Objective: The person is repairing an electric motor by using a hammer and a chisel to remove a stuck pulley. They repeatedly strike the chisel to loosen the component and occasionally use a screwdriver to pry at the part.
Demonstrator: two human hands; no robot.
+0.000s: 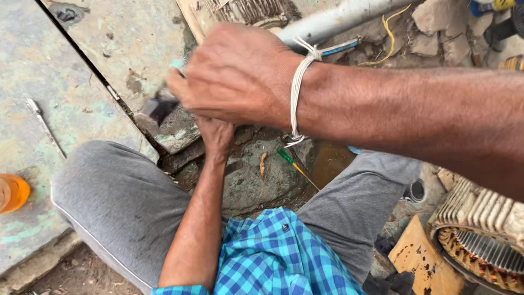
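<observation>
Right hand — upper centre of the view, fingers closed around the handle of a hammer; the dark head of the hammer is blurred and sits just left of the knuckles, above the edge of a stone slab. A loop of white string is tied around the wrist.

Left hand — directly below the right hand, partly hidden by it; the fingers look curled, but what they grip cannot be told, as the right hand covers it.

Stone slab — grey-green, worn, split by a dark straight joint; it fills the upper left. A thin metal rod lies on it at far left, and an orange cup stands near its lower left edge.

Screwdriver — green handle, orange shaft, lying on the wet ground between the knees.

Grey trousers and a blue checked shirt — the person's own, at the bottom of the view.

Pale pipe — running slantwise behind the right wrist, near a loose yellow wire and broken stones.

Motor stator — ribbed casing with copper windings, lower right corner, beside a scrap of brown cardboard.
</observation>
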